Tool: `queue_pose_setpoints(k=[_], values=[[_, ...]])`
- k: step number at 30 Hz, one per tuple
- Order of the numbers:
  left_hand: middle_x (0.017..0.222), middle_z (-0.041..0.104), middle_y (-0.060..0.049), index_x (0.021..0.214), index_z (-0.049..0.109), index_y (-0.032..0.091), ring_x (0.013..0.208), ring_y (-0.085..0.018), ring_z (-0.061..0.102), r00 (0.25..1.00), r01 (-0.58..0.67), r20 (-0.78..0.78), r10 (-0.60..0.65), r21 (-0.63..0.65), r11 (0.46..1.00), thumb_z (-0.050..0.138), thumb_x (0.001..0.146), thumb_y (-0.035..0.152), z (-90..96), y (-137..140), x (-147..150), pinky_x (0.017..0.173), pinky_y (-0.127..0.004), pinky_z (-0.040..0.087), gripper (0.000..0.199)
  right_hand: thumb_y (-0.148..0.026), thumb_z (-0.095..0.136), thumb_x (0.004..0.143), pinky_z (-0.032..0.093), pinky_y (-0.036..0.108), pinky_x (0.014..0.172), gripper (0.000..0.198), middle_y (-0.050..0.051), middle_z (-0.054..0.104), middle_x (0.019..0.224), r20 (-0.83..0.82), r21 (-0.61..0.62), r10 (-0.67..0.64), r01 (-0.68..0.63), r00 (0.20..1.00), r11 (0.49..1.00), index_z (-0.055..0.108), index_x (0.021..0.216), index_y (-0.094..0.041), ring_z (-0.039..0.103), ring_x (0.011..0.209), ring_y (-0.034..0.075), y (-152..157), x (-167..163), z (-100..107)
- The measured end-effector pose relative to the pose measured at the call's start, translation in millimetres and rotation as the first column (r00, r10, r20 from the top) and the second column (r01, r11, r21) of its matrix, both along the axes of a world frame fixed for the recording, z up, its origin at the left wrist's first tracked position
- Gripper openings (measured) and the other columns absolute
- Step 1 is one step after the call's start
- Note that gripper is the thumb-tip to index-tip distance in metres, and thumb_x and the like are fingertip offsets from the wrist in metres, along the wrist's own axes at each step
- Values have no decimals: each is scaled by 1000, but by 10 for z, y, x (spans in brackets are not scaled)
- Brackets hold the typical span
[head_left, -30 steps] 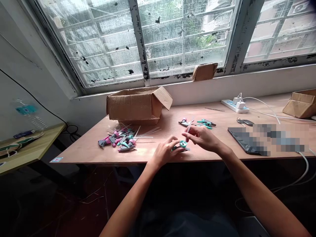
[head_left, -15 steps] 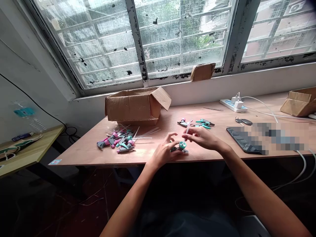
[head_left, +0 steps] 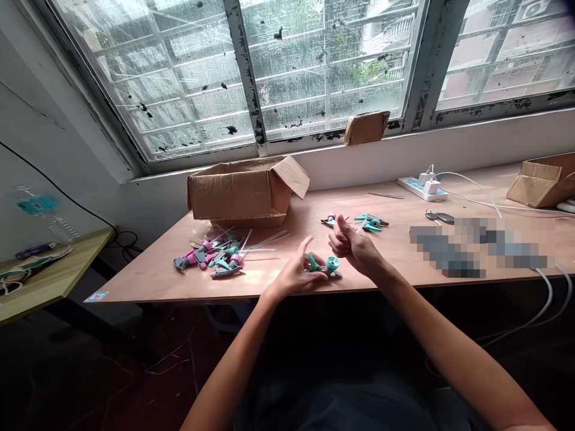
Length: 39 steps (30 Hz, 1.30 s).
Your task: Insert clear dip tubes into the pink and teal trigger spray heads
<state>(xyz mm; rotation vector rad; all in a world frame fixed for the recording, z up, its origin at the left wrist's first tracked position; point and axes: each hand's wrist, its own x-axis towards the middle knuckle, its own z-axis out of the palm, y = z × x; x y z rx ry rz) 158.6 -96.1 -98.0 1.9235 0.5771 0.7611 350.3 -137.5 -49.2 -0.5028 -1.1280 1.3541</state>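
A teal-and-grey trigger spray head [head_left: 333,263] lies low over the table's front edge, its round teal collar facing up. My left hand [head_left: 291,274] grips it between the thumb and the lower fingers, with the index finger raised off it. To its right, my right hand [head_left: 357,246] is closed, the thumb pointing up. A pale plastic tube [head_left: 361,227] shows just behind that hand, apparently held in its curled fingers. Beyond the right hand lie a pink-and-grey spray head [head_left: 330,219] and some teal ones [head_left: 372,222].
On the left is a heap of pink, teal and grey spray heads [head_left: 211,256] with clear tubes [head_left: 269,240]. An open cardboard box [head_left: 233,194] stands behind it. A power strip [head_left: 421,188], glasses [head_left: 440,217] and another box [head_left: 536,184] are on the right.
My right hand has turned and closed with its thumb up; the tube, upright above the collar before, now shows behind the hand. My left index finger has lifted from the spray head.
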Motion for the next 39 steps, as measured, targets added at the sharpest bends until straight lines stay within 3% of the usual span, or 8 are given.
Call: queue_pose_setpoints(k=[2,5,19,39], values=[[108,73,-12,139,56,18,97,-23,70,997,44,-66,-46,-33,999,80,82,41,19,0,-9,92,-38,52,66,-64,62,91,10,27,45,63,-8,21,49,-48,-19,2,-3,999,1000,34,54,-22,13,46,9,-3,-15,-19],[109,75,-13,113,72,14,101,-26,70,984,28,-178,-26,9,1000,75,84,48,56,-4,-17,91,-37,52,45,-69,58,90,8,28,44,66,-8,19,46,-107,-41,-24,20,994,999,33,52,-22,13,44,9,-7,-35,-38],[103,77,-11,108,74,14,93,-23,70,981,-18,-192,25,39,999,77,84,45,70,-27,18,84,-33,52,40,-79,55,84,8,24,38,70,-10,18,40,-123,-38,-153,149,981,988,30,51,-24,14,34,6,-8,-138,-55],[100,77,-9,106,74,15,90,-22,69,979,-56,-193,61,32,998,78,81,47,73,-44,29,84,-32,50,41,-80,60,80,10,22,33,70,-10,19,39,-158,-48,-239,234,958,971,30,53,-23,13,32,4,13,-175,-129]])
